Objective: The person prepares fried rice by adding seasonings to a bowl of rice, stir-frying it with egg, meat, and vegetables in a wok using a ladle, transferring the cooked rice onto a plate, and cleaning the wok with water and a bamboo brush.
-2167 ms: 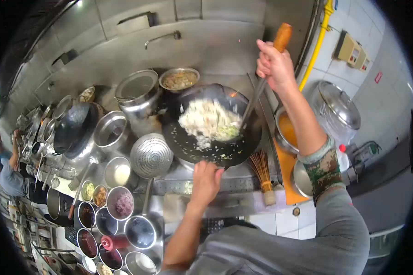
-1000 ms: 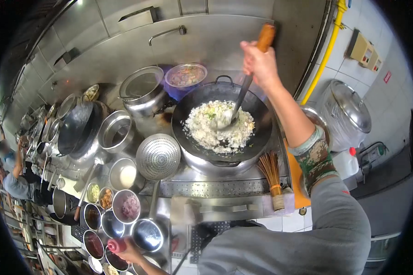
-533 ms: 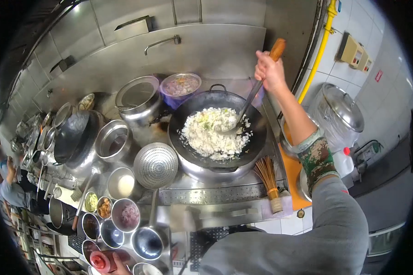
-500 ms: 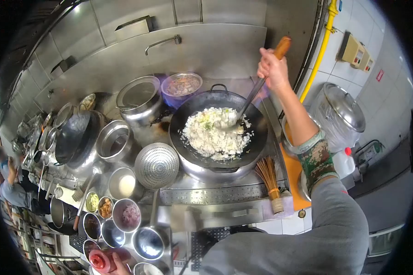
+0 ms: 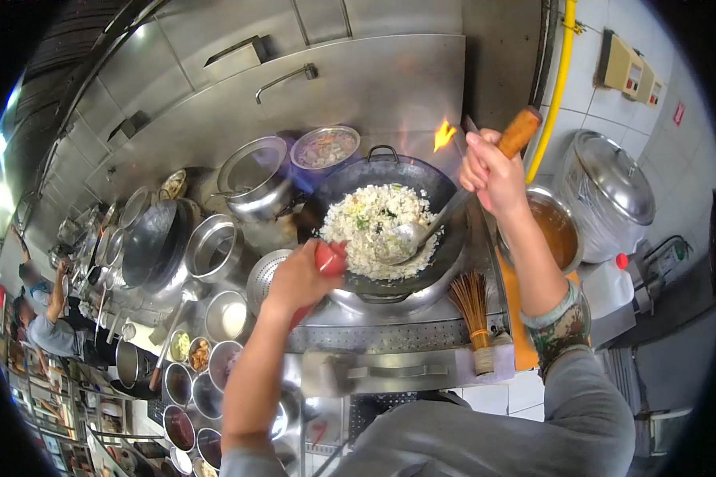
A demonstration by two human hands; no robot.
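My right hand (image 5: 493, 173) grips the wooden handle of a metal ladle (image 5: 400, 243), whose bowl rests in the rice. White rice (image 5: 362, 215) with bits of green and yellow fills the middle of a black wok (image 5: 450, 256) on the stove. My left hand (image 5: 293, 280) is closed around a red squeeze bottle (image 5: 331, 259) at the wok's near left rim. The bottle is tilted, and my fingers cover part of it. Whether anything flows from it, I cannot tell.
An orange flame (image 5: 444, 135) rises behind the wok's right side. A bamboo brush (image 5: 473, 310) stands at the front right. Left lie a perforated strainer (image 5: 264, 278), metal pots (image 5: 215, 248) and ingredient bowls. A pot of brown liquid (image 5: 553, 230) sits right. Other people work far left.
My left hand has brought the red bottle up from the bowls at lower left to the wok. My right hand has lowered, and the ladle bowl has shifted nearer me. A flame now shows.
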